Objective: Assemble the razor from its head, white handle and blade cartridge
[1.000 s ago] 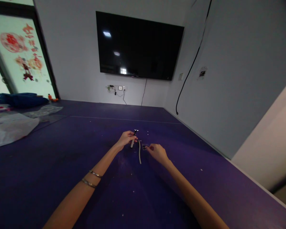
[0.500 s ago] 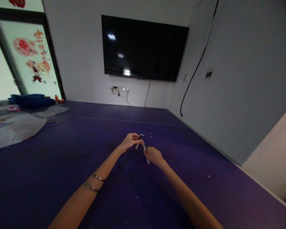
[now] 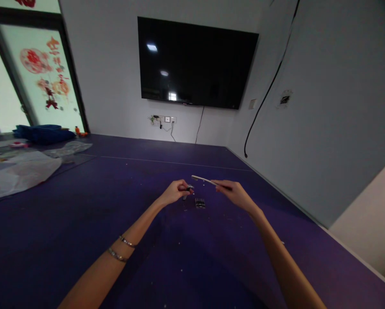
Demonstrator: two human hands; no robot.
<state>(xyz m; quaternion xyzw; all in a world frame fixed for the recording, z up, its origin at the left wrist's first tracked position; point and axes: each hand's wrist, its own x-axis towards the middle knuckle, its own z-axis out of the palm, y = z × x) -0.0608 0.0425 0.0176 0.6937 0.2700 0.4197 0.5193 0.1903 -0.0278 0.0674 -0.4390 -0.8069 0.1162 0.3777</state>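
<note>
In my left hand [image 3: 175,192] the fingers are closed around a small black-and-white tool [image 3: 189,187], which looks like a razor with a pale handle pointing down. Its fine detail is too small to read. My right hand [image 3: 236,194] pinches the end of a thin pale toothbrush [image 3: 203,179]. The brush is held up nearly level, its head pointing left above the tool and apart from it. A small dark rectangular piece [image 3: 200,203], perhaps a circuit board, lies on the purple surface [image 3: 141,266] between my hands.
White plastic sheets [image 3: 25,174] lie at the left, with a dark blue cloth bundle [image 3: 44,134] and a small orange item [image 3: 79,132] behind. A wall-mounted television [image 3: 195,64] faces me. A black cable [image 3: 263,96] hangs by the right wall. Tiny white specks dot the surface.
My right hand has lifted the toothbrush up and to the right, away from the tool, turning it from steep to nearly level. The dark piece is now uncovered. My left hand has barely moved.
</note>
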